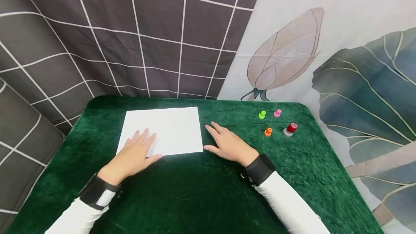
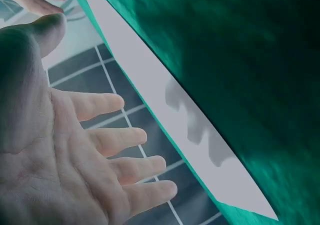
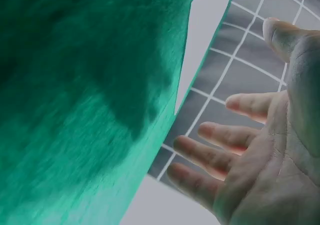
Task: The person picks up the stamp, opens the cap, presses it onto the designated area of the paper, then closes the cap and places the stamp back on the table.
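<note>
While left hand (image 1: 133, 156) and right hand (image 1: 229, 144) are hovering, fingers apart, I'm seemingly preparing; next is probably calling for steadying the white rectangular sheet (image 1: 177, 131) near the green plush tabletop's (image 1: 182, 190) far edge.

the left sleeve (image 1: 78, 215) and the right sleeve (image 1: 289, 202) are white, long and lightly creased. the left wrist strap (image 1: 92, 190) is broad and black, with a pale rectangular patch (image 1: 105, 198) on it; the right wrist strap (image 1: 260, 169) is black too, small bits jutting at its inner edge. the left hand (image 1: 131, 154) and right hand (image 1: 231, 145) are bare, palms finely lined.
</note>
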### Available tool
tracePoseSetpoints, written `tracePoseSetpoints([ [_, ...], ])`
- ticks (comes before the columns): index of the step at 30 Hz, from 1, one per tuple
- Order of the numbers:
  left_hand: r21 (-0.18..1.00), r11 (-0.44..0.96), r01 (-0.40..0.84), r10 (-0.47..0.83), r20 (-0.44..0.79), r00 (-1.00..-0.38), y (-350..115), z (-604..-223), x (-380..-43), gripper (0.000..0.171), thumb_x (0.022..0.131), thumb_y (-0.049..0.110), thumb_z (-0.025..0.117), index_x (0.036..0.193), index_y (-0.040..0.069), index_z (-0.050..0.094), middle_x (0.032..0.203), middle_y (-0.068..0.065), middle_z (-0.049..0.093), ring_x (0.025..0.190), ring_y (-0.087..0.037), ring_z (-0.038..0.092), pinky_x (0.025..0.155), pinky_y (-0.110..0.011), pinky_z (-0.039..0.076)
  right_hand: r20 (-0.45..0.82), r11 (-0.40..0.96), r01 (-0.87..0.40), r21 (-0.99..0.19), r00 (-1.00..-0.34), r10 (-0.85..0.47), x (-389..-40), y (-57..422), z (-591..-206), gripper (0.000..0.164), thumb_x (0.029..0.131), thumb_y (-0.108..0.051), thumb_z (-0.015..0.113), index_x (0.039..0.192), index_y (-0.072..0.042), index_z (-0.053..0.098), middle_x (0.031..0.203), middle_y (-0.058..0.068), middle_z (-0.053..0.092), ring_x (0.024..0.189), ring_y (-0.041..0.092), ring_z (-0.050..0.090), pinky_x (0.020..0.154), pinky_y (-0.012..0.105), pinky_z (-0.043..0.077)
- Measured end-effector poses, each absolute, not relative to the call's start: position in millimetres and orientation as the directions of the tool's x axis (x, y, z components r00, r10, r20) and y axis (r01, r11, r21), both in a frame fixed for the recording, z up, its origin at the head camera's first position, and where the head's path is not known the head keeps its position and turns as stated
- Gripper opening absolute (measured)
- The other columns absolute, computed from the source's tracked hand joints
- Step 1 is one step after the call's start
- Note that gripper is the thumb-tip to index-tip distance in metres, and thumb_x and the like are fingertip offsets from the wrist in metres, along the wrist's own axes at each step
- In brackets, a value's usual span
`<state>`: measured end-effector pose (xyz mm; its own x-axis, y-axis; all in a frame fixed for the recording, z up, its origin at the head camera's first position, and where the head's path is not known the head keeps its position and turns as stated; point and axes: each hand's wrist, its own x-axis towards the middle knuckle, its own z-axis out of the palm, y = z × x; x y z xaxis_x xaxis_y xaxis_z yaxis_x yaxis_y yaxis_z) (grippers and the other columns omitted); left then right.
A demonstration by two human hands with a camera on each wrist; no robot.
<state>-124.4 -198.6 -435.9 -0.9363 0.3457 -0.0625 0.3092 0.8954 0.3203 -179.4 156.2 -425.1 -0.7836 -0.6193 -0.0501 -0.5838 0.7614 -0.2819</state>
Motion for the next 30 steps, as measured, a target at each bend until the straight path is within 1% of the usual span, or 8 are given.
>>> tracePoseSetpoints([
  [5,0.331,0.907,0.260,0.307,-0.097,-0.947,-210.9,-434.3,-124.4,0.085,0.097,0.058,0.063,0.158,0.005,0.037,0.165,-0.031,0.027,0.147,-0.063,0.022,0.108,-0.086,0.024,-0.076,0.763,-0.583,-0.278,-0.779,-0.623,-184.1,142.2,-422.4,0.078,0.103,-0.051,0.058,0.162,-0.009,0.031,0.167,0.023,0.030,0.151,0.039,0.038,0.121,0.055,0.039],
  [8,0.346,0.910,0.228,0.287,-0.128,-0.950,-217.3,-433.9,-123.8,0.089,0.095,0.057,0.067,0.158,0.003,0.037,0.163,-0.035,0.026,0.145,-0.066,0.022,0.104,-0.088,0.026,-0.101,0.767,-0.583,-0.270,-0.775,-0.624,-186.4,134.8,-422.1,0.079,0.102,-0.051,0.060,0.163,-0.010,0.030,0.168,0.021,0.028,0.152,0.037,0.037,0.121,0.053,0.040],
  [10,0.360,0.908,0.215,0.279,-0.134,-0.951,-221.2,-433.4,-123.1,0.091,0.093,0.056,0.070,0.157,0.000,0.037,0.161,-0.038,0.026,0.143,-0.068,0.023,0.104,-0.086,0.029,-0.111,0.766,-0.586,-0.264,-0.771,-0.628,-187.7,130.0,-422.6,0.080,0.101,-0.051,0.062,0.163,-0.011,0.029,0.169,0.020,0.027,0.152,0.037,0.037,0.121,0.052,0.039],
  [15,0.374,0.901,0.218,0.277,-0.112,-0.954,-228.6,-432.0,-122.0,0.095,0.088,0.051,0.077,0.151,-0.009,0.040,0.155,-0.045,0.029,0.140,-0.069,0.027,0.110,-0.080,0.031,-0.127,0.766,-0.590,-0.255,-0.765,-0.631,-189.7,119.2,-423.9,0.081,0.099,-0.050,0.065,0.163,-0.013,0.031,0.168,0.019,0.029,0.151,0.038,0.039,0.121,0.051,0.040],
  [17,0.372,0.904,0.209,0.268,-0.115,-0.957,-231.7,-431.7,-121.2,0.096,0.087,0.050,0.079,0.149,-0.012,0.039,0.153,-0.047,0.029,0.138,-0.071,0.029,0.109,-0.079,0.032,-0.138,0.768,-0.591,-0.249,-0.763,-0.632,-190.6,114.8,-424.7,0.080,0.099,-0.050,0.065,0.162,-0.014,0.032,0.167,0.020,0.031,0.150,0.038,0.039,0.120,0.051,0.041],
  [21,0.371,0.913,0.172,0.238,-0.140,-0.961,-238.1,-432.0,-119.5,0.099,0.085,0.050,0.081,0.148,-0.014,0.037,0.149,-0.052,0.028,0.131,-0.075,0.033,0.103,-0.081,0.037,-0.182,0.782,-0.577,-0.235,-0.764,-0.619,-192.0,108.4,-426.5,0.080,0.098,-0.051,0.066,0.163,-0.018,0.033,0.165,0.019,0.034,0.150,0.037,0.039,0.118,0.050,0.043],
  [24,0.367,0.918,0.147,0.216,-0.154,-0.964,-240.9,-432.4,-118.6,0.099,0.086,0.048,0.081,0.146,-0.017,0.036,0.145,-0.055,0.029,0.128,-0.075,0.036,0.101,-0.080,0.039,-0.204,0.789,-0.565,-0.242,-0.765,-0.610,-192.1,105.7,-426.4,0.080,0.097,-0.049,0.068,0.163,-0.018,0.033,0.163,0.019,0.036,0.148,0.036,0.039,0.117,0.050,0.044],
  [30,0.337,0.936,0.096,0.175,-0.212,-0.961,-241.7,-431.6,-119.7,0.094,0.091,0.042,0.078,0.143,-0.023,0.035,0.140,-0.058,0.031,0.130,-0.074,0.033,0.104,-0.079,0.037,-0.204,0.785,-0.579,-0.220,-0.760,-0.618,-192.3,101.7,-430.0,0.076,0.097,-0.045,0.071,0.161,-0.020,0.037,0.164,0.017,0.035,0.148,0.038,0.038,0.119,0.051,0.042],
])
